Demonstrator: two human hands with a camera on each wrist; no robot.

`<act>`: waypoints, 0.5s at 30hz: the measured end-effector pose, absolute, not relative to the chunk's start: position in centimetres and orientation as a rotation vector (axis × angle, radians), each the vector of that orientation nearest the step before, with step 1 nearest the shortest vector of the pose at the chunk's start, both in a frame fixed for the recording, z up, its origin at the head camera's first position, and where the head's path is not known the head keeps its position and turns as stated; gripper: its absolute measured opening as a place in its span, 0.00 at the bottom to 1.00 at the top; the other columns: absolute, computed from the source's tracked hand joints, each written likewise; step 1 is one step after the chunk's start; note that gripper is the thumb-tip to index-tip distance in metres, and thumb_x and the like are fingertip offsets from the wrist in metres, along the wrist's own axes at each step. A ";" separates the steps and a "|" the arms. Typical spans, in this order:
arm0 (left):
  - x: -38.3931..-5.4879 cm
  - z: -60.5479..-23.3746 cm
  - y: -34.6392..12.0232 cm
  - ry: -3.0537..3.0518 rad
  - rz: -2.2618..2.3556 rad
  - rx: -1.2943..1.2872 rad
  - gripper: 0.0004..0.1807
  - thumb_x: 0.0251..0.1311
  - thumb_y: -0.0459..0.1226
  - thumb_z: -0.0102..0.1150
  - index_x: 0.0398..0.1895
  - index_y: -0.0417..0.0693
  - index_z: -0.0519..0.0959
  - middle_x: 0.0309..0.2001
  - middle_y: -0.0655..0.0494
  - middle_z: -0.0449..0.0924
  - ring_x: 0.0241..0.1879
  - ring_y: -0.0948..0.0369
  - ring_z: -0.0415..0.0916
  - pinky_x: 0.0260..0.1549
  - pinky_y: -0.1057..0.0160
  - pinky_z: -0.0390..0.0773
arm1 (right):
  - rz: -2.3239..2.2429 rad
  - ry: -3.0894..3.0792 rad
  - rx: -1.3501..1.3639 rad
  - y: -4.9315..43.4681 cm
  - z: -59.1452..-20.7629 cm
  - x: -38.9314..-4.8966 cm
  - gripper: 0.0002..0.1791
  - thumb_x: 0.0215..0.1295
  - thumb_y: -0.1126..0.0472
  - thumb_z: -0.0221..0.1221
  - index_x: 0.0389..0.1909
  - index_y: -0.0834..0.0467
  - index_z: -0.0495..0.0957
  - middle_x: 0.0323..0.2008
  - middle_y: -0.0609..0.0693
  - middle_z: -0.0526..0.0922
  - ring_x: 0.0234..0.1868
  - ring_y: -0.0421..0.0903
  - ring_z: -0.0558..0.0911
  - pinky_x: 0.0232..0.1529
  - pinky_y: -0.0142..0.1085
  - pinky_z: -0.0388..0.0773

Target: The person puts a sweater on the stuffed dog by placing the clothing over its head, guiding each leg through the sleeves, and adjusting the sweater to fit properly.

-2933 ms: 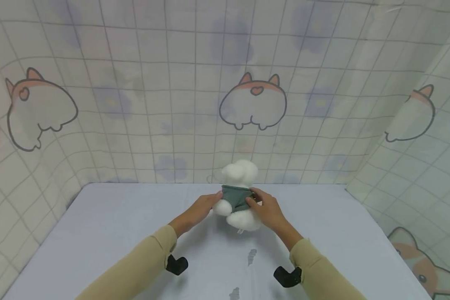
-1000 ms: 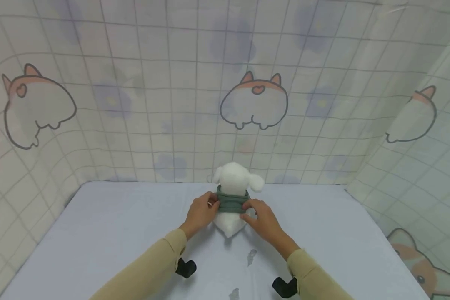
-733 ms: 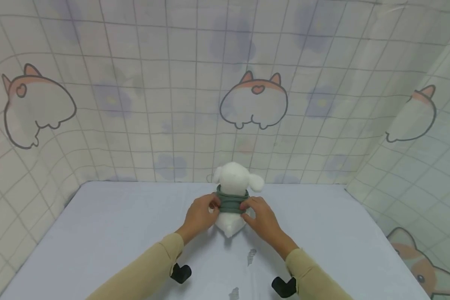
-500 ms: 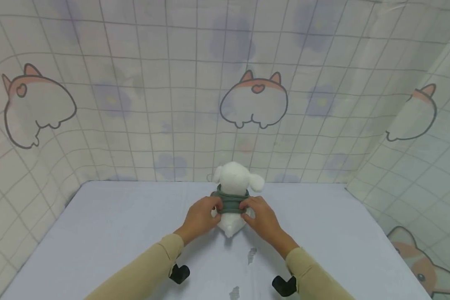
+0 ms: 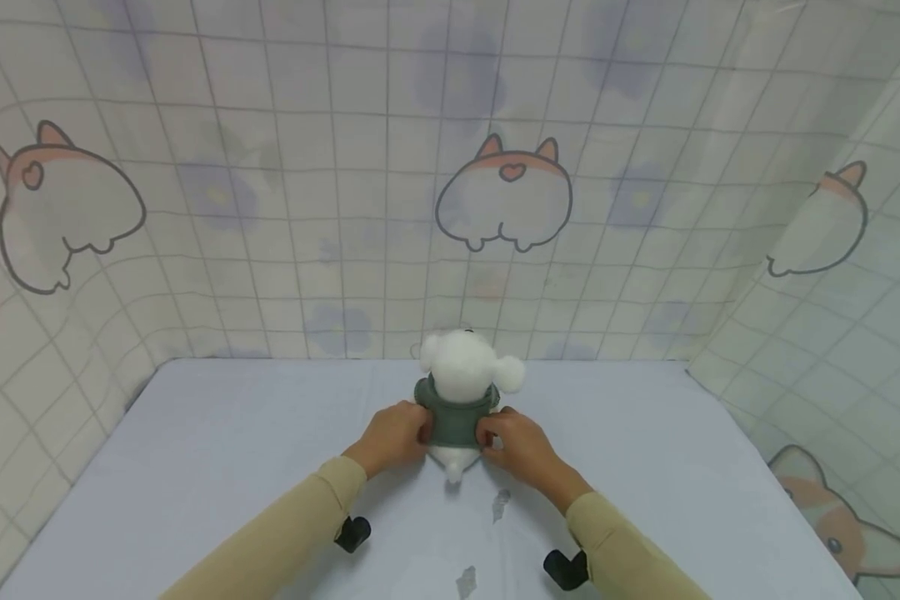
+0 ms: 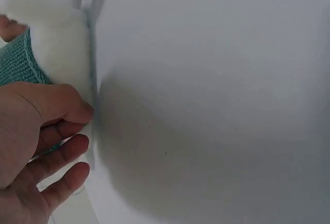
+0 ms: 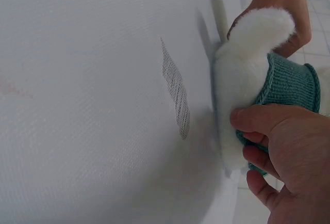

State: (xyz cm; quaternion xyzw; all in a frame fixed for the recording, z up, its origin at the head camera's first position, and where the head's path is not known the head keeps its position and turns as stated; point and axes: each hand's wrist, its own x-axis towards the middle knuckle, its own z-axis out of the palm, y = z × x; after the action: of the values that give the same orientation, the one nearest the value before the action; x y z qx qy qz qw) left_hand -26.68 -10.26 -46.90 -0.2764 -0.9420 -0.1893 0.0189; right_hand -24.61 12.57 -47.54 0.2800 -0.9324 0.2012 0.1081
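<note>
A white plush dog (image 5: 461, 367) sits on the table with its back toward me, its ears out to both sides and its tail low. It wears a green knitted sweater (image 5: 456, 423) that covers its back down to the rump. At the left side of the hem, my left hand (image 5: 397, 435) pinches the knit between thumb and fingers. My right hand (image 5: 521, 446) pinches the right side of the same hem. Up close in the right wrist view, the knit edge (image 7: 289, 82) lies against the fluffy white body (image 7: 237, 79). The toy's front is hidden.
The white tabletop (image 5: 270, 467) spreads around the toy, with grey worn patches (image 5: 501, 505) near the front. Behind it hangs a gridded curtain (image 5: 307, 208) printed with cartoon corgis. Black wrist mounts (image 5: 566, 570) stick out from the beige sleeves (image 5: 630, 546).
The toy has turned from sideways to back-on. More recently, the sweater's bunched hem has come down over the back, both hands moving lower with it. The head now tips slightly back.
</note>
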 end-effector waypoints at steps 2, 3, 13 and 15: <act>-26.7 -46.8 -10.3 -2.924 -0.584 -0.863 0.11 0.42 0.26 0.66 0.19 0.48 0.75 0.19 0.61 0.71 0.21 0.64 0.64 0.20 0.67 0.67 | 0.590 -2.758 0.821 12.5 -47.5 -24.5 0.13 0.49 0.67 0.69 0.22 0.49 0.75 0.24 0.40 0.79 0.32 0.39 0.73 0.31 0.29 0.71; -26.6 -46.7 -10.3 -2.911 -0.564 -0.864 0.11 0.42 0.26 0.66 0.19 0.48 0.75 0.19 0.61 0.71 0.21 0.64 0.65 0.19 0.66 0.67 | 0.589 -2.755 0.819 12.4 -47.5 -24.5 0.13 0.49 0.67 0.69 0.22 0.50 0.75 0.24 0.40 0.79 0.32 0.39 0.73 0.31 0.29 0.70; -24.6 -46.6 -9.6 -2.587 -0.432 -0.954 0.12 0.46 0.36 0.73 0.26 0.52 0.75 0.29 0.63 0.75 0.31 0.65 0.69 0.29 0.67 0.71 | 0.533 -2.531 0.823 11.3 -47.2 -23.6 0.13 0.48 0.62 0.74 0.32 0.51 0.79 0.34 0.42 0.80 0.38 0.39 0.78 0.39 0.31 0.78; -24.5 -46.5 -9.5 -2.583 -0.424 -0.969 0.12 0.46 0.35 0.73 0.25 0.53 0.75 0.27 0.63 0.75 0.30 0.65 0.68 0.28 0.67 0.70 | 0.521 -2.530 0.826 11.0 -47.0 -23.5 0.12 0.48 0.63 0.73 0.31 0.51 0.79 0.33 0.42 0.80 0.37 0.38 0.77 0.38 0.30 0.78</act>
State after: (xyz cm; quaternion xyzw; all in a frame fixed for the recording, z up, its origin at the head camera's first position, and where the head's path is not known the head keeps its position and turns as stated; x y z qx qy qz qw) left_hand -24.48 -9.50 -46.53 -0.3419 -0.9113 -0.1495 0.1742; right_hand -23.50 11.03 -47.00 0.2975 -0.9115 0.1878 0.2130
